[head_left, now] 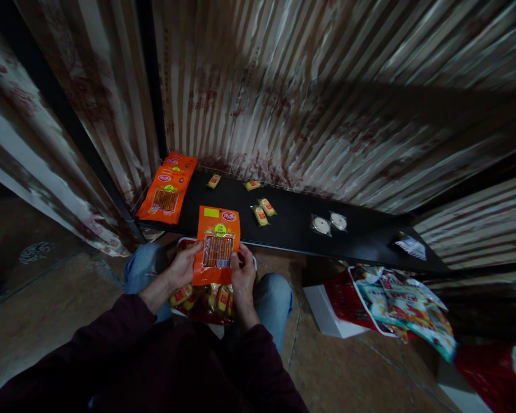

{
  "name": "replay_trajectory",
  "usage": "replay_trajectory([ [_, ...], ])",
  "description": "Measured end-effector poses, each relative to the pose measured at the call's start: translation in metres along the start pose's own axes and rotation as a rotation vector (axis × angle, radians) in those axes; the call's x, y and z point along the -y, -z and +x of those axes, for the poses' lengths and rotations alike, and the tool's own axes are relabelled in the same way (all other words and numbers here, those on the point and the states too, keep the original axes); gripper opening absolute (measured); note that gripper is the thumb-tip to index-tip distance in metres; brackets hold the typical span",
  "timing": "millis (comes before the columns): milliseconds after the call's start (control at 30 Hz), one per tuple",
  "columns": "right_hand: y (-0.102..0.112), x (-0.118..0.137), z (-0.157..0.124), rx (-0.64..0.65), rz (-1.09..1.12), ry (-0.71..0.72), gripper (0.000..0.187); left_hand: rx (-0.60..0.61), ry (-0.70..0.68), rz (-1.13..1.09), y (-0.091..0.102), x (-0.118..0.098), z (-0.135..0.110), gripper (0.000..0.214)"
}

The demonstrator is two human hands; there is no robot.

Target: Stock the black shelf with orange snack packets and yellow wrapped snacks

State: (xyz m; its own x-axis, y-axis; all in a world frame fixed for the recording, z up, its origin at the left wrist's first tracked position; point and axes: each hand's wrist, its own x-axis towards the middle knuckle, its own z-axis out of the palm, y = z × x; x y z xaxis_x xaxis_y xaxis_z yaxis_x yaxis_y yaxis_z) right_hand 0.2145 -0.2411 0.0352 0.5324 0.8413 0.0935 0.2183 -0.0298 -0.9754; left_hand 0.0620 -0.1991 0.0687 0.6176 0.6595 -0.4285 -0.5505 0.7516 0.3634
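An orange snack packet [218, 245] with a see-through window showing brown sticks is held upright above my lap. My left hand [184, 266] grips its left edge, and my right hand [243, 278] pinches the lower right edge. Below the packet, between my knees, sits a red container [206, 317] with small yellow-wrapped snacks [222, 298], partly hidden by the packet and my hands. On the left end of the black shelf [292, 223] lie overlapping orange packets [167, 192] of the same look.
Several small yellow packets [260, 215] and two round white wrapped items [321, 225] lie on the shelf. A silver-white packet [411, 246] rests at its right end. Lower right stands a red box [341, 298] of snack bags [406, 304]. A patterned curtain [258, 103] hangs behind.
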Motion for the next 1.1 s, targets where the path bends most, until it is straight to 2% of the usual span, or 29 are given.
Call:
replay_trajectory([
  [100,0.001,0.003,-0.003,-0.057,-0.244,0.185,0.040,0.019,-0.003,-0.001,-0.003,0.001,0.000,0.040],
  [167,0.001,0.007,-0.006,-0.020,-0.347,0.273,0.037,0.024,-0.016,0.010,-0.003,0.002,0.001,0.040],
  [267,-0.002,0.014,-0.012,0.071,-0.389,0.329,0.037,0.040,-0.013,0.014,-0.003,0.004,0.003,0.041],
  [367,-0.007,0.021,-0.019,0.136,-0.369,0.323,0.040,0.027,-0.012,0.000,-0.005,0.006,0.004,0.038],
  [500,-0.010,0.027,-0.026,0.207,-0.349,0.297,0.048,0.037,-0.082,-0.009,-0.011,0.007,0.004,0.039],
  [733,-0.008,0.026,-0.028,0.316,-0.303,0.257,0.074,0.073,-0.132,0.054,-0.014,0.012,0.006,0.040],
  [800,-0.006,0.028,-0.027,0.351,-0.310,0.267,0.069,0.087,-0.174,0.077,-0.014,0.014,0.006,0.039],
  [933,0.002,0.036,-0.021,0.376,-0.265,0.266,0.045,0.103,-0.296,0.171,-0.017,0.014,0.005,0.039],
  [1100,0.007,0.035,-0.011,0.239,-0.099,0.092,0.039,0.118,-0.328,0.304,-0.015,0.012,0.007,0.046],
])
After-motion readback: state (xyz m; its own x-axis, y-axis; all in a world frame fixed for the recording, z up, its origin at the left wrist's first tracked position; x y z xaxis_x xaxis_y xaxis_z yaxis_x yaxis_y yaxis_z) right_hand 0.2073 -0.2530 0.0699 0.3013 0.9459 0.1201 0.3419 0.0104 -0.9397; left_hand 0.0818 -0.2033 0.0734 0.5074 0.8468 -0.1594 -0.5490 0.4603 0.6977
